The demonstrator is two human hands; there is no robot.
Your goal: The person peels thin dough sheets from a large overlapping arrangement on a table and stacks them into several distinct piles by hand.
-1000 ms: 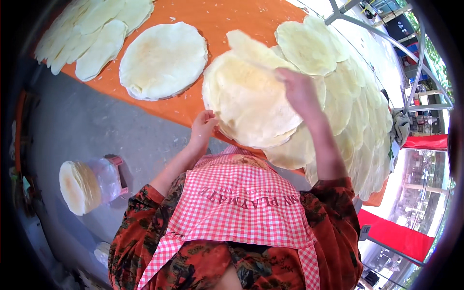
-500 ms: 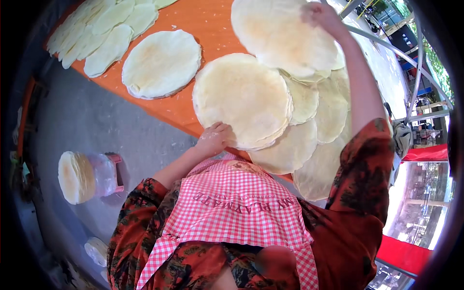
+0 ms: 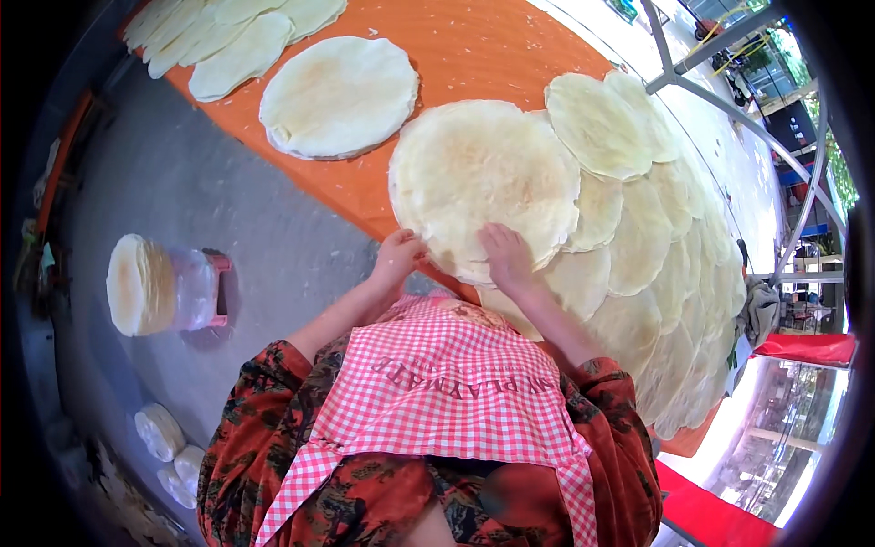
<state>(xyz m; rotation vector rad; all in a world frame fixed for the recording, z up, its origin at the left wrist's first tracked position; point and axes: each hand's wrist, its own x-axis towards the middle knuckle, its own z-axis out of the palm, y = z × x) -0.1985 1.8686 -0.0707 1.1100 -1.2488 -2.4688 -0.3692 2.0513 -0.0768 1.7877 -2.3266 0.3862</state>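
Note:
A stack of large, round, pale flatbreads (image 3: 483, 173) lies at the near edge of the orange table, its top sheet faintly browned. At the stack's near left rim is my left hand (image 3: 398, 257), its fingers bent together on the flatbread edge. My right hand (image 3: 507, 258) rests on the near part of the top flatbread, fingers stretched out and holding nothing. Thin overlapping flatbreads (image 3: 638, 228) spread out to the right of the stack, partly under it.
The orange table (image 3: 483, 50) also bears another flatbread stack (image 3: 339, 96) and overlapping pale sheets (image 3: 246, 55) at the far left. On the floor, a flatbread stack (image 3: 137, 284) stands beside a pink stool (image 3: 219, 290). Metal poles (image 3: 729, 109) rise at the right.
My right hand has come back from the far right to the near stack. The large flatbread it touched there no longer covers the overlapping sheets. My view has shifted slightly.

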